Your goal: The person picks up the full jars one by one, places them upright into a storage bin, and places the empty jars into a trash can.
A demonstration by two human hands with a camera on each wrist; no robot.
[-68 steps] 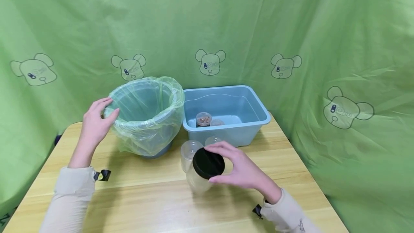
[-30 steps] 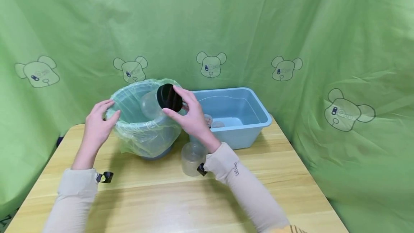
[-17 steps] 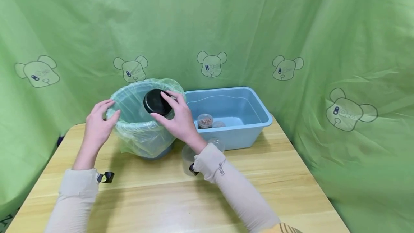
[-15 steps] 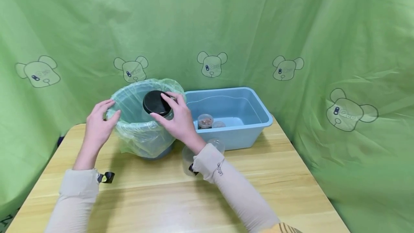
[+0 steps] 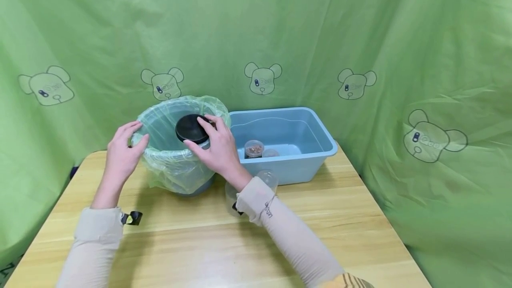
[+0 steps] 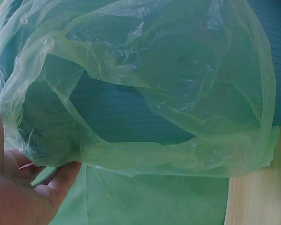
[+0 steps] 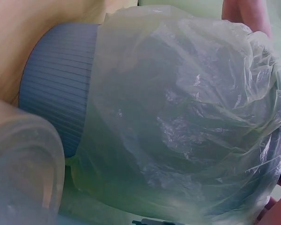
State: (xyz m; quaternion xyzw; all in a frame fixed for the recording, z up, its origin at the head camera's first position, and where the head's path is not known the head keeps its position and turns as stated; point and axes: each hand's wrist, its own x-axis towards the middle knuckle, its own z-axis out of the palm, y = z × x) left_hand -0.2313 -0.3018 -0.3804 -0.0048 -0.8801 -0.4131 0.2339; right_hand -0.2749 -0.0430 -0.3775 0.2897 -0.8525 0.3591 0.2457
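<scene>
A blue ridged trash can (image 7: 56,79) lined with a thin green plastic bag (image 5: 176,170) stands at the back left of the table. My left hand (image 5: 122,157) holds its left rim, thumb and fingers set against the folded-over bag. With thumb and fingers, my right hand (image 5: 220,150) grips a jar by its black lid (image 5: 191,129). The jar is inside the can's mouth near the front right rim; its clear body is mostly hidden below the lid. Under my right wrist, a clear container (image 5: 230,199) is partly covered by the sleeve.
Another clear container (image 5: 269,178) is by the front of a blue basin (image 5: 280,170). Inside the basin sit a small tub with brownish bits (image 5: 254,149) and a clear lidded one (image 5: 270,153). A green curtain (image 5: 300,26) hangs behind the wooden table (image 5: 192,252).
My right hand has carried the black-lidded jar from the front of the table leftward and back into the can's mouth, then lowered it slightly. The left hand has stayed at the rim.
</scene>
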